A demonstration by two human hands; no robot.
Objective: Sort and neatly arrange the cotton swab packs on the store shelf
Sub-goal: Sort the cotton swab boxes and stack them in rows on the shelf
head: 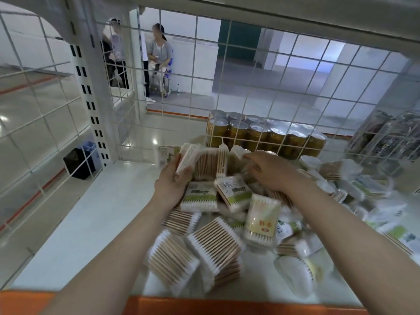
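Two hands, left (173, 178) holding pack (187, 158), perhaps two

Store shelf (75, 223): pale, glossy deck with an orange front edge and a white wire-grid back. Left part bare. Centre and right: a loose heap of cotton swab packs (218, 223), wooden-stick bundles in clear wrap, several with green-and-white labels, lying overlapped and tilted at mixed angles.
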